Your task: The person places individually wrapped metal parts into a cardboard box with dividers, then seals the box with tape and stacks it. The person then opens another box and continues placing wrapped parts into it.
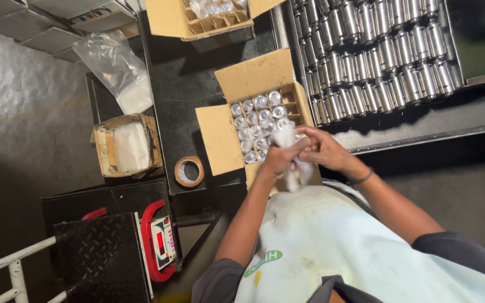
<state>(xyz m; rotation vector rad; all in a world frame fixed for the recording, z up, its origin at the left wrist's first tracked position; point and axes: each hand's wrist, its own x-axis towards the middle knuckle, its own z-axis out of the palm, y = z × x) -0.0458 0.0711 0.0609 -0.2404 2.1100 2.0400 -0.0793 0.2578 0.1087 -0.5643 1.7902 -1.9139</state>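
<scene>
Both hands, the left hand (280, 157) and the right hand (322, 148), are closing together around a crumpled white plastic wrapper (288, 140), holding it just above the near edge of the open brown cardboard box (220, 137) of wrapped shiny metal cylinders (256, 120) lying directly ahead.

Dim grey concrete floor (23, 112), black worktable (181, 84).

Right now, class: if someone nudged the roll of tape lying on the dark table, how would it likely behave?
The roll of tape lies flat on its side, so it would probably slide rather than roll. It looks like a hollow ring, so likely light for its size. It sits near the edge of the dark table, so a firm nudge might send it off.
</scene>
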